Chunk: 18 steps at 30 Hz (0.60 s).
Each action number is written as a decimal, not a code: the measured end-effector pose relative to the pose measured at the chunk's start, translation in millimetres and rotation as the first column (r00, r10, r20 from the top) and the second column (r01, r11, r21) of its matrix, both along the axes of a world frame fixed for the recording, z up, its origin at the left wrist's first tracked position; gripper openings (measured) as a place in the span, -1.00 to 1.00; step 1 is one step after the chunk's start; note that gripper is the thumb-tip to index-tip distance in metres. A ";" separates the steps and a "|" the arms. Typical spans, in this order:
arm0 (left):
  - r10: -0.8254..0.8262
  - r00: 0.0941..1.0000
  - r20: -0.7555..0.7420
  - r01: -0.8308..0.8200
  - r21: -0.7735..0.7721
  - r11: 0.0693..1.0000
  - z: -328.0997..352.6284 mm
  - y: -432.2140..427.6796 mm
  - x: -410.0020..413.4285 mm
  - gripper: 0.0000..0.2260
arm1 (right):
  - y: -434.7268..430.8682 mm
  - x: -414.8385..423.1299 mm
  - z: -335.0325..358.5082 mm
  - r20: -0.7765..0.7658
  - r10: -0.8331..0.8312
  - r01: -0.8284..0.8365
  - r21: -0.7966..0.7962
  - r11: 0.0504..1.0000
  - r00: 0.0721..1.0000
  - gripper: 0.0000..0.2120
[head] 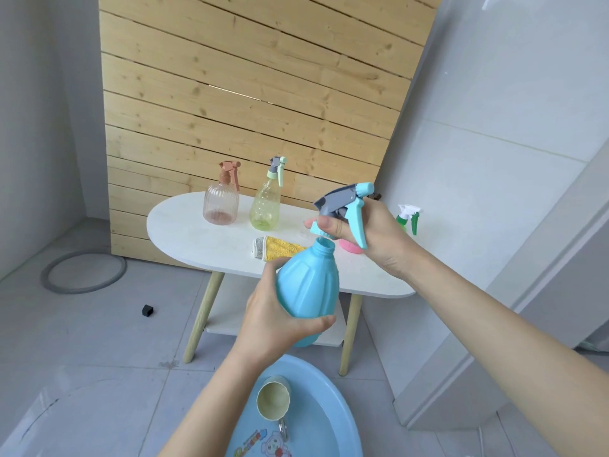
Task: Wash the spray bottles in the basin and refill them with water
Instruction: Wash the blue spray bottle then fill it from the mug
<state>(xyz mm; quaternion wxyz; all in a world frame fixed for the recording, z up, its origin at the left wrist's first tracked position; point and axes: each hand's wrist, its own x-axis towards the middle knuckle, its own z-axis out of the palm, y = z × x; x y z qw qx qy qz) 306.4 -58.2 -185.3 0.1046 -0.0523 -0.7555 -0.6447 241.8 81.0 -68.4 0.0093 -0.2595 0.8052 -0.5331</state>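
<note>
Pale pine slats [250, 94] and glossy white wall panels are noted behind an oval white table [184, 232] at frame centre, where a ribbed pink bottle [221, 202], a dimpled yellow-green bottle [266, 206] and a fuzzy yellow cloth [280, 247] are set; a green bottle [408, 217] and a pink item [349, 247] are largely hidden behind the right hand [372, 239]. Mid-frame, a smooth, opaque blue bottle [306, 291], uncapped, is gripped round its belly by the left hand [267, 321], while its grey-and-aqua trigger head [346, 202] is pinched at the collar by thumb and curled fingers of the right hand, just above the open neck. At lower centre a blue plastic basin [333, 407] is cut off by the frame edge, a cream cup [273, 400] lying in it; its water is hard to make out.
</note>
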 end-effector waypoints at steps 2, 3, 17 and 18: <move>0.003 1.000 -0.009 -0.003 0.001 1.000 -1.4 -1.0 -1.4 -0.28 | -1.1 1.6 -5.1 -0.026 0.020 -0.021 -0.023 1.000 0.999 -0.90; 0.002 1.000 -0.008 -0.002 0.006 1.000 -1.6 -1.0 -1.6 -0.29 | -0.5 1.9 -6.9 -0.029 0.015 -0.016 -0.032 0.999 0.999 -0.89; 0.040 0.999 -0.027 -0.039 0.036 0.999 1.4 -0.4 -5.3 -0.28 | 3.6 6.7 -9.8 -0.063 0.045 -0.054 -0.142 0.988 0.997 -0.69; 0.043 0.999 -0.031 -0.042 0.035 0.999 1.6 -0.5 -5.1 -0.28 | 4.3 7.0 -10.4 -0.066 0.046 -0.055 -0.142 0.988 0.997 -0.69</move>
